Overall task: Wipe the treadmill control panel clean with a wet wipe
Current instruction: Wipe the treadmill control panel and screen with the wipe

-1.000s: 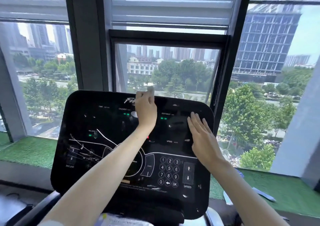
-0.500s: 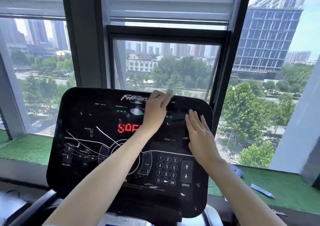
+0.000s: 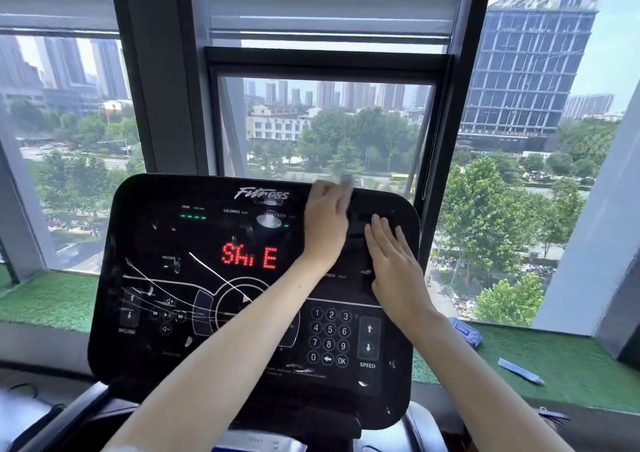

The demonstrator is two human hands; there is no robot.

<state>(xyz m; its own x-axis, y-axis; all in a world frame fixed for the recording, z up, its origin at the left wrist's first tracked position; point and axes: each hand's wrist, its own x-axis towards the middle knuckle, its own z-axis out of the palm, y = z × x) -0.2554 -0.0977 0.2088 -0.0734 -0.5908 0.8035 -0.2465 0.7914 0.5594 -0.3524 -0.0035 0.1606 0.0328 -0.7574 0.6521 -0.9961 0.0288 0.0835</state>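
Observation:
The black treadmill control panel (image 3: 180, 295) fills the lower middle of the view, with red letters lit at its centre and a number keypad at the lower right. My left hand (image 3: 325, 217) presses on the panel's upper edge, right of the "Fitness" logo. It is closed on a pale wet wipe (image 3: 346, 182) that sticks out blurred past the fingertips. My right hand (image 3: 394, 264) lies flat on the panel's upper right part, fingers together and pointing up, holding nothing.
A green turf ledge (image 3: 571, 365) runs under the windows. A blue wipe pack (image 3: 467, 334) and a small pale wrapper (image 3: 519, 371) lie on the ledge to the right. Dark window frames stand close behind the panel, with a blind cord (image 3: 427, 160) hanging at its right.
My left hand has slid right along the panel's top edge with the wipe. Red letters have lit up on the display. My right hand has stayed in place.

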